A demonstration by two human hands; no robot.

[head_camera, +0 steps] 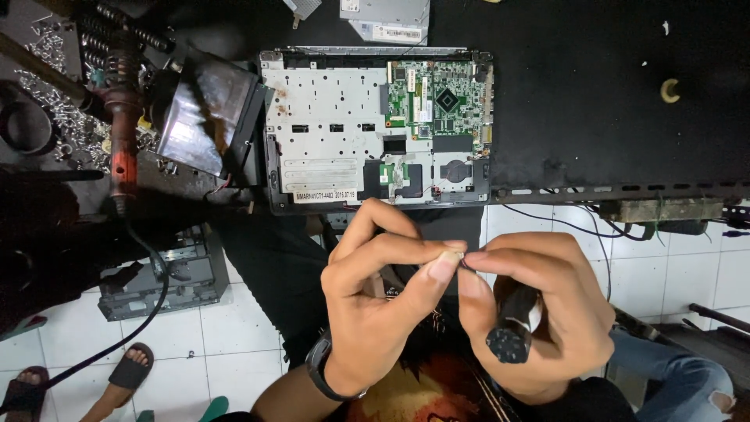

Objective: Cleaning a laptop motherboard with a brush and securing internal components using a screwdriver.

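Note:
My left hand [383, 301] and my right hand [539, 305] meet below the table edge, fingertips pinched together on a tiny part [461, 258] too small to identify. My right hand also grips a black-handled screwdriver [516, 324], its butt end pointing toward the camera. A dark watch sits on my left wrist [320, 367]. Above my hands, an opened laptop chassis [328, 125] lies on the black table, with its silver metal plate and a green circuit board [437, 98] exposed.
A metal shade-like part [203, 113] and a rusty tool with springs [117, 94] lie left of the laptop. Loose screws [55, 117] cover the far left. A drive casing [387, 19] lies at the top. Another person's sandalled feet [117, 375] and a metal bracket [164, 277] rest on the white tiled floor.

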